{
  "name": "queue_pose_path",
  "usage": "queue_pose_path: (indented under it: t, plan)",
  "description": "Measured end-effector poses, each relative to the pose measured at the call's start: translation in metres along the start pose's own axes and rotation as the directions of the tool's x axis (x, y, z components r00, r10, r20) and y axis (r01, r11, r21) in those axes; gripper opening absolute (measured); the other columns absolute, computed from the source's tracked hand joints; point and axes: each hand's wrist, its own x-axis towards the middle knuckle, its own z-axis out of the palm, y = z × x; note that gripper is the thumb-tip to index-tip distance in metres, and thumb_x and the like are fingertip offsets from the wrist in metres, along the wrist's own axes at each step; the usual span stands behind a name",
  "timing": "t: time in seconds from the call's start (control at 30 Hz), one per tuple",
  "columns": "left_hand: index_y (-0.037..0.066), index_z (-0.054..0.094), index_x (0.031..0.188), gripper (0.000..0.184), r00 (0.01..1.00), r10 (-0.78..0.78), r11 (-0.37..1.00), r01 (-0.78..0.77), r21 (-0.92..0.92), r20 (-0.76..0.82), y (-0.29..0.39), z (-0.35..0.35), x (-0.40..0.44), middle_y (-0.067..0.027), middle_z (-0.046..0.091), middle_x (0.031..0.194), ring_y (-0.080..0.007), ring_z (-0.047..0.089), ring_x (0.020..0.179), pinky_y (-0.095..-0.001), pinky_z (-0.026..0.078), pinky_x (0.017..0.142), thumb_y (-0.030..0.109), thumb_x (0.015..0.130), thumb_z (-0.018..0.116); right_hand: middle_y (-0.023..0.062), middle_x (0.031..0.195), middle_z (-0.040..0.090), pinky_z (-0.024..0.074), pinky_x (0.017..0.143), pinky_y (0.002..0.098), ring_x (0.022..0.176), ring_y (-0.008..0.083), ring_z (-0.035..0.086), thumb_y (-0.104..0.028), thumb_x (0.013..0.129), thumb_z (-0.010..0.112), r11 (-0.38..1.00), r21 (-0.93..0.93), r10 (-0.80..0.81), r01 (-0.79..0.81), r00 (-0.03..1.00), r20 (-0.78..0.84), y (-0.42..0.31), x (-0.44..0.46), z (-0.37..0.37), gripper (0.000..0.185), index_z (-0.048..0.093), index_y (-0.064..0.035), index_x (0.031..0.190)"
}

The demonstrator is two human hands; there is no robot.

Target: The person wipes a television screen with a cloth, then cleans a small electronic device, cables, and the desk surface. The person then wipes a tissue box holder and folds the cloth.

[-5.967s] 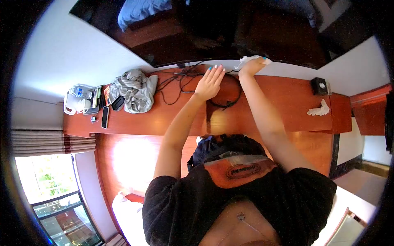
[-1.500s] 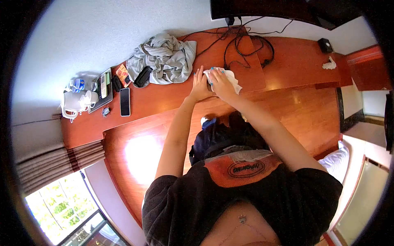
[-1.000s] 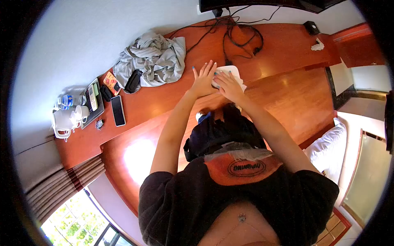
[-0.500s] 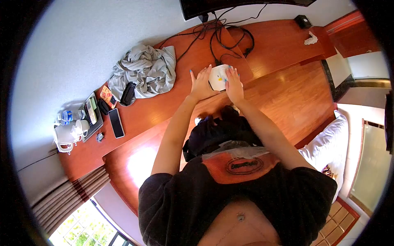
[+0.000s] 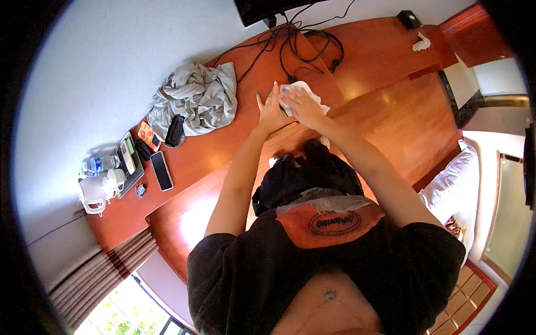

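Note:
A small white flat thing [image 5: 302, 85] with rounded corners lies near the desk's front edge; I cannot make out its kind. My left hand [image 5: 270, 116] rests against its left side, fingers stretched out and thumb apart. Across its top lies my right hand [image 5: 304, 108], flat with fingers extended, covering most of it. Some thin white material [image 5: 325, 109] shows at the right hand's outer edge, perhaps tissue or cloth. The white thing's printed face is hidden under the right hand.
On the wooden desk [image 5: 206, 153] are a crumpled grey cloth [image 5: 201, 100], a phone [image 5: 162, 171], a white kettle [image 5: 96, 190], a water bottle [image 5: 100, 164] and a dark tray [image 5: 134, 173]. Tangled black cables [image 5: 290, 44] lie behind my hands, below a screen [image 5: 268, 8].
My right hand has slid left over the white thing, covering its yellow mark. White material now shows beside that hand. My left hand stays at the left side.

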Motion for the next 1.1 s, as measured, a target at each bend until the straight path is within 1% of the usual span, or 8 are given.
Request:
queue_pose_path:
  t: [0.33,0.43,0.53,0.63,0.67,0.77,0.83,1.1]
  plan:
    - [0.004,0.008,0.142,0.123,0.998,0.002,0.999,-0.004,0.035,0.063,0.004,-0.006,-0.003,-0.0081,0.034,0.142,-0.0256,0.029,0.132,-0.0613,-0.005,0.104,0.051,0.052,0.078,0.0103,0.115,0.060,0.0317,0.105,0.0402,0.120,0.0252,0.047,0.009,0.069,0.047,0.899,0.424,-0.058,0.111,0.989,-0.135,0.007,-0.065,-0.033,0.041,0.064,-0.0073,0.102]
    - [0.006,0.011,0.142,0.119,0.997,-0.016,0.996,0.009,0.091,0.074,0.005,-0.008,-0.005,-0.0096,0.033,0.142,-0.0263,0.027,0.132,-0.0612,-0.003,0.104,0.052,0.055,0.076,0.0092,0.107,0.064,0.0384,0.099,0.0360,0.115,0.0248,0.051,-0.001,0.074,0.050,0.854,0.471,0.276,-0.219,0.960,-0.054,0.026,-0.082,-0.036,0.031,0.067,-0.0103,0.099]
    - [0.007,0.028,0.138,0.093,0.985,0.152,0.968,-0.164,0.191,0.081,0.002,-0.023,-0.005,-0.0118,0.040,0.136,-0.0308,0.033,0.127,-0.0581,0.014,0.104,0.048,0.067,0.071,0.0128,0.097,0.066,0.0444,0.091,0.0342,0.108,0.0251,0.056,-0.019,0.079,0.054,0.360,0.550,0.806,-0.754,0.548,0.223,0.021,-0.069,-0.055,0.025,0.065,-0.0117,0.101]
    - [0.004,0.045,0.126,0.064,0.983,0.152,0.978,-0.135,0.161,-0.100,-0.032,-0.025,0.014,-0.0168,0.041,0.133,-0.0332,0.036,0.124,-0.0490,0.026,0.103,0.042,0.077,0.063,0.0180,0.105,0.062,0.0450,0.089,0.0372,0.110,0.0270,0.054,-0.043,0.077,0.059,0.163,0.498,0.926,-0.852,0.306,0.221,0.001,-0.038,-0.065,0.049,0.058,-0.0086,0.111]
    - [0.004,0.052,0.117,0.050,0.972,0.104,0.975,-0.058,0.213,-0.213,-0.040,-0.029,0.022,-0.0164,0.040,0.132,-0.0320,0.036,0.123,-0.0448,0.032,0.099,0.035,0.079,0.061,0.0191,0.110,0.058,0.0450,0.089,0.0385,0.111,0.0285,0.054,-0.048,0.074,0.061,0.223,0.405,0.910,-0.886,0.339,0.239,-0.004,-0.031,-0.067,0.058,0.055,-0.0069,0.115]
    - [-0.001,0.043,0.121,0.056,0.948,-0.009,0.887,0.155,0.436,-0.318,-0.071,-0.038,0.039,-0.0202,0.043,0.128,-0.0353,0.038,0.120,-0.0427,0.034,0.098,0.029,0.078,0.063,0.0220,0.122,0.050,0.0461,0.086,0.0402,0.109,0.0320,0.053,-0.057,0.067,0.064,0.397,0.134,0.866,-0.908,0.419,0.273,-0.017,-0.016,-0.063,0.077,0.050,-0.0021,0.119]
    - [-0.002,0.042,0.120,0.057,0.970,-0.201,0.887,0.239,0.395,-0.137,-0.065,-0.055,0.047,-0.0199,0.046,0.124,-0.0350,0.041,0.117,-0.0428,0.036,0.097,0.028,0.077,0.063,0.0234,0.121,0.048,0.0486,0.080,0.0384,0.102,0.0330,0.057,-0.058,0.065,0.066,0.493,-0.025,0.844,-0.870,0.471,0.257,-0.022,-0.011,-0.054,0.079,0.052,0.0007,0.116]
    - [-0.002,0.055,0.105,0.040,0.945,-0.312,0.891,0.256,0.376,0.096,-0.055,-0.037,0.068,-0.0231,0.053,0.113,-0.0358,0.053,0.104,-0.0436,0.043,0.089,0.031,0.081,0.055,0.0227,0.102,0.058,0.0512,0.072,0.0384,0.090,0.0326,0.061,-0.041,0.058,0.076,0.363,0.259,0.842,-0.895,0.434,0.320,-0.006,-0.006,-0.032,0.068,0.058,0.0047,0.104]
